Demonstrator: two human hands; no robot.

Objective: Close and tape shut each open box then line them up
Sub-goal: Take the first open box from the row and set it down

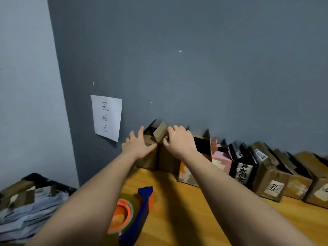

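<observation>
Dark grey wall (195, 68) w/ paper sign (107, 118) behind orange wooden surface (186, 206); row of cardboard boxes (266, 174) lined up along wall to the right. Open brown box (158, 157) at far left end of row, flaps up: left hand (137, 144) flat on its left flap, fingers spread, right hand (179, 140) curled over its top edge, pinching a flap. Blue/orange tape dispenser (132, 213) on surface near edge, btw the forearms.

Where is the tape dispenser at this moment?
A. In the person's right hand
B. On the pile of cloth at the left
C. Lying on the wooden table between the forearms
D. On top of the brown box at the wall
C: the tape dispenser lies untouched on the wooden table, while the left hand and right hand are both at the flaps of the brown box.
</observation>
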